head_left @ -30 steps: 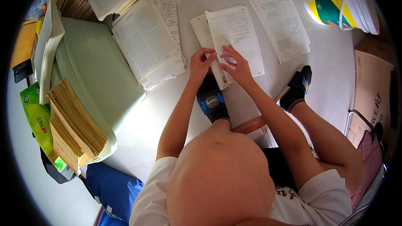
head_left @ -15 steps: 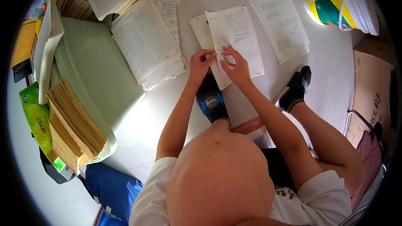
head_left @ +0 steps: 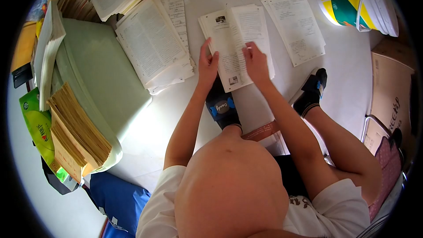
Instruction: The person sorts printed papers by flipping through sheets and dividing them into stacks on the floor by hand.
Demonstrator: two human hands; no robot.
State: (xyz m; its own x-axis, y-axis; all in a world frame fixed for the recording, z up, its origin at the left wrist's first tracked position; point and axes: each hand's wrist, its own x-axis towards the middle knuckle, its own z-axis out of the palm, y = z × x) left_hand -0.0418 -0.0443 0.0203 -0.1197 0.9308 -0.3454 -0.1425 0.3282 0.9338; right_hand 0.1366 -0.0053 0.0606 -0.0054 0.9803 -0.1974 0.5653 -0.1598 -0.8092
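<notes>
A stack of printed sheets (head_left: 224, 39) lies on the floor in front of me, with small dark pictures on its left page. A second printed page (head_left: 252, 22) curves up along the middle and spreads to the right. My left hand (head_left: 208, 65) is at the stack's left edge, thumb and index finger apart, the thumb touching the paper. On the right page rests my right hand (head_left: 257, 64), its fingers curled and closed at the lifted page edge. Beneath the lower end of the sheets is a black slipper (head_left: 221, 101) on a foot.
More printed papers lie left (head_left: 152, 39) and right (head_left: 296, 28). A green bin-like container (head_left: 97, 61) stands left, with brown-edged booklets (head_left: 81, 123) against it. A paint bucket (head_left: 352, 2) and a cardboard box (head_left: 387, 92) are on the right.
My hands have moved apart, the right one to the right. The upper page has shifted right and bends up, uncovering the left page with its pictures.
</notes>
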